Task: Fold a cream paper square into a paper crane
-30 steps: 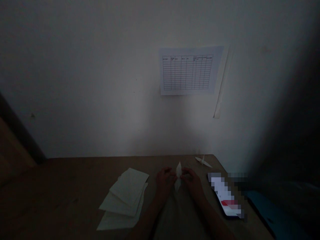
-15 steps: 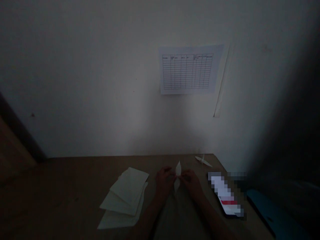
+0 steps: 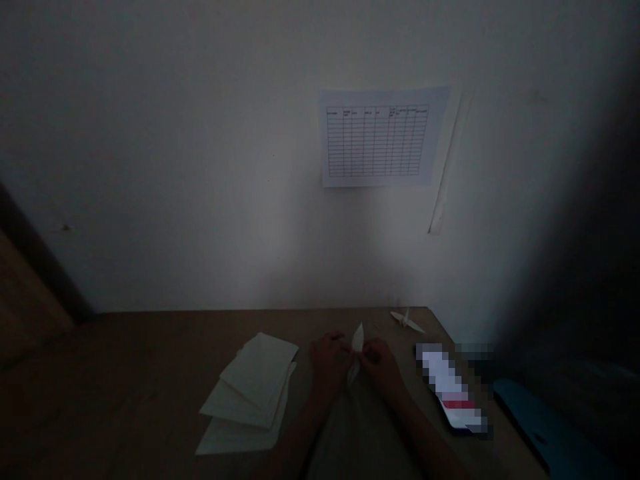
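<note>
Between my two hands is a small white folded paper figure (image 3: 358, 338), one pointed end standing up and the other pointing down toward me. My left hand (image 3: 331, 359) pinches its middle from the left, fingers bent. From the right, my right hand (image 3: 379, 359) pinches the same middle with closed fingers. The fingertips hide the centre of the fold. A finished-looking paper crane (image 3: 407, 321) with spread wings lies beyond my right hand, near the back edge of the table.
White paper sheets (image 3: 255, 380) lie in an overlapping stack left of my hands on the brown table (image 3: 135, 387). A lit phone (image 3: 453, 390) lies to the right. A blue object (image 3: 545, 427) is past the table's right edge. A printed chart (image 3: 377, 140) hangs on the wall.
The folded paper's upper point leans slightly more to the right. Both hands keep their pinch with only small finger shifts, and the view has moved slightly.
</note>
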### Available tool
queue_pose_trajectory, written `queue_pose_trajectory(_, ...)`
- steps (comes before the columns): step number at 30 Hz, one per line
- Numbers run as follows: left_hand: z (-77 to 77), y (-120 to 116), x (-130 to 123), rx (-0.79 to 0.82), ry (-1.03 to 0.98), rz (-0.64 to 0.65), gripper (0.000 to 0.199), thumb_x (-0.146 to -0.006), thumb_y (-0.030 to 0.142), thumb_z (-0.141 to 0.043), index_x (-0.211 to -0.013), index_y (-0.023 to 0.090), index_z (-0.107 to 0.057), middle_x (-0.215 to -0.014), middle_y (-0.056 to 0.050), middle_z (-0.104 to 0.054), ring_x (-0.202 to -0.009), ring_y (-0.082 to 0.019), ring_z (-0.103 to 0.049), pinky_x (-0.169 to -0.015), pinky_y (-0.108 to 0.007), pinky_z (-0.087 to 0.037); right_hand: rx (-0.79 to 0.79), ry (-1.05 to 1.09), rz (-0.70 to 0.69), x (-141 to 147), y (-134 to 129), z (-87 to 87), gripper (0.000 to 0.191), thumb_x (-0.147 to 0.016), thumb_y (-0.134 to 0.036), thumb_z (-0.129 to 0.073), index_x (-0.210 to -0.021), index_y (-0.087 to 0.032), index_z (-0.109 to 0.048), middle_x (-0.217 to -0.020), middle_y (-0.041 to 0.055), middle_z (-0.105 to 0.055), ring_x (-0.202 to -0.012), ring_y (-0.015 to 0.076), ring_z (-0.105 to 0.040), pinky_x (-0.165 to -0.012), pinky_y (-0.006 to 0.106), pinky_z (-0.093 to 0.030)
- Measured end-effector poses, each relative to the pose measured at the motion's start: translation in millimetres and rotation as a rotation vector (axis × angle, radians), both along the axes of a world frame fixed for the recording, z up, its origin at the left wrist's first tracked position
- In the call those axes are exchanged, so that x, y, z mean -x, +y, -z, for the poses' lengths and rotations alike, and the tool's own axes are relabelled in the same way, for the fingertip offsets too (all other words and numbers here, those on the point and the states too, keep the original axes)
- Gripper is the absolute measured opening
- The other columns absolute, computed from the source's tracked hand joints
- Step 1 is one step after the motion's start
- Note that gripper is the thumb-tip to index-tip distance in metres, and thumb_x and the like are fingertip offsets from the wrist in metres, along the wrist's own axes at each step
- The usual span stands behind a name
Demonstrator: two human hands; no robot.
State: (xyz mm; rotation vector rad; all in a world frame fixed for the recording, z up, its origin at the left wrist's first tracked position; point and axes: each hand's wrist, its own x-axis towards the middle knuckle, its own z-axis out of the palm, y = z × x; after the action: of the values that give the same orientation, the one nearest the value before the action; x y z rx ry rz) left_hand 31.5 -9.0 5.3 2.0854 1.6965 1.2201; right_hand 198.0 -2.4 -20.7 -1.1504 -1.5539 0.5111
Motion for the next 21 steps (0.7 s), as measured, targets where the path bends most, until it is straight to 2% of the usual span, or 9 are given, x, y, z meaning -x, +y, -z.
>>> queue_pose_trajectory(6, 0.9, -2, 3, -0.093, 0.051, -0.007, 0.008, -0.082, 0.023, -0.075, -0.090, 0.027, -0.076, -0.122, -0.006, -0.071, -0.120, -0.029, -0.062, -0.119, -0.066, -0.022, -0.035, -0.028, -0.036, -2, 2, 1.9, 0.029, -0.089, -0.050, -0.064, -0.077, -0.024, -0.070, -0.091, 0.0073, -0.070, -0.093, 0.0258, -0.063, -0.087, 0.040, -0.050)
queue_pose_trajectory(13, 3.6, 1, 6, -0.143, 0.078, -0.036, 0.006, -0.083, 0.025, -0.073, -0.088, 0.026, -0.076, -0.117, -0.007, -0.072, -0.114, -0.029, -0.065, -0.113, -0.062, -0.035, -0.190, -0.207, -0.001, -2, -3, 6.0, 0.015, -0.090, -0.030, -0.061, -0.094, -0.025, -0.074, -0.104, 0.0085, -0.068, -0.103, 0.0259, -0.060, -0.093, 0.042, -0.049)
queue_pose_trajectory(21, 13.4, 4, 4, -0.180, 0.083, 0.034, 0.010, -0.086, 0.025, -0.071, -0.093, 0.028, -0.078, -0.120, -0.008, -0.072, -0.115, -0.029, -0.065, -0.115, -0.064, -0.033, -0.245, -0.307, 0.186, -7, -6, -1.8, 0.011, -0.086, -0.035, -0.069, -0.087, -0.028, -0.077, -0.111, 0.0077, -0.066, -0.108, 0.0285, -0.059, -0.096, 0.045, -0.046)
